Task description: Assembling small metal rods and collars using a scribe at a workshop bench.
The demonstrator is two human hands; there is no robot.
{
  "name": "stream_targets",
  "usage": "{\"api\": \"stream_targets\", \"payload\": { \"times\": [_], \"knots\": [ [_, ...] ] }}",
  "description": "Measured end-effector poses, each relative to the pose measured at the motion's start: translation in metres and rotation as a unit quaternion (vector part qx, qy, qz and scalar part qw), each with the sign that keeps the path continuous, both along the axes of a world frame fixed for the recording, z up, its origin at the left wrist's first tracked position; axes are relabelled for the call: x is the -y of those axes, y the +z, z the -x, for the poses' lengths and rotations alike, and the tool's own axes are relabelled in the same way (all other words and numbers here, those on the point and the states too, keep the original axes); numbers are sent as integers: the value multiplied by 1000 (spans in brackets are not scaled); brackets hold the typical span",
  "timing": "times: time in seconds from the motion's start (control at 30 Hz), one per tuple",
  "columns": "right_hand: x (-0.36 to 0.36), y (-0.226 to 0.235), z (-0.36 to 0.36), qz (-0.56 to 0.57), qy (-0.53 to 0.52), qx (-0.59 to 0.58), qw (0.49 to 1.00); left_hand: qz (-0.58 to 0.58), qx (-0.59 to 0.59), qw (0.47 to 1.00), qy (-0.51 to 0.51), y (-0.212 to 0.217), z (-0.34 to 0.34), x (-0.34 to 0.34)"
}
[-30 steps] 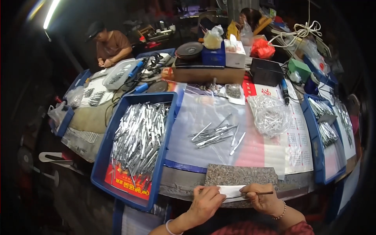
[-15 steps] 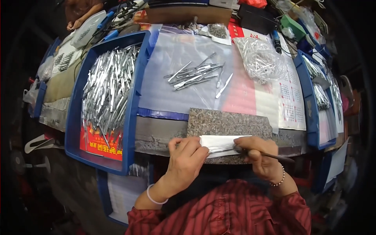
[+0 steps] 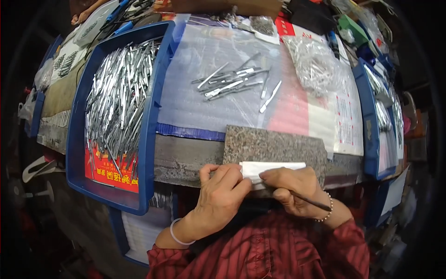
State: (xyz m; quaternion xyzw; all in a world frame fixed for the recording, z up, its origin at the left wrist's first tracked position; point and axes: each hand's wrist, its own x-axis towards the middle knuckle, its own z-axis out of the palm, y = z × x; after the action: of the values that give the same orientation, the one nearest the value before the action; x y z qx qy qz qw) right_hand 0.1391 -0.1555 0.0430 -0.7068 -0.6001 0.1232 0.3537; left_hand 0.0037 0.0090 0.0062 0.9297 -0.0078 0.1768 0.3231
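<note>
On a speckled granite slab (image 3: 274, 140) at the table's near edge lies a white folded strip (image 3: 290, 166), which looks like paper or cloth. My left hand (image 3: 225, 188) pinches the strip's left end between curled fingers and thumb. My right hand (image 3: 295, 188) rests over its right half, wrapped round a thin tool with a dark handle (image 3: 311, 201). The handle points out to the lower right. My right fingers hide the tool's working end. Beyond the slab, several thin silver metal pieces (image 3: 234, 81) lie in a loose pile on a plastic sheet (image 3: 186, 107).
A blue tray (image 3: 147, 139) full of similar metal pieces (image 3: 121, 88) stands at left. A clear bag (image 3: 316, 69) of parts lies at the back right, and another blue tray (image 3: 367, 125) is at far right. At the far left, another person's hand (image 3: 83, 16) shows.
My right hand has slid left along the white strip with the tool, nearer my left hand. My left hand stays at the strip's left end. The view has shifted slightly.
</note>
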Motion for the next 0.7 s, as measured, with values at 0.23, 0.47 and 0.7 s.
{"api": "stream_targets", "payload": {
  "times": [0.23, 0.47, 0.7],
  "knots": [
    [-1, 33, 5, 26, 14, 35, 999, 1, -11, 1000, 1, -5, 7, -3],
    [-12, -3, -1, 1, -2, -71, 997, 31, -18, 999, -4, -2, 8, -17],
    [-29, 30, 12, -23, 18, 47, 998, 19, -6, 1000, 5, 1, 8, -20]
  ]
}}
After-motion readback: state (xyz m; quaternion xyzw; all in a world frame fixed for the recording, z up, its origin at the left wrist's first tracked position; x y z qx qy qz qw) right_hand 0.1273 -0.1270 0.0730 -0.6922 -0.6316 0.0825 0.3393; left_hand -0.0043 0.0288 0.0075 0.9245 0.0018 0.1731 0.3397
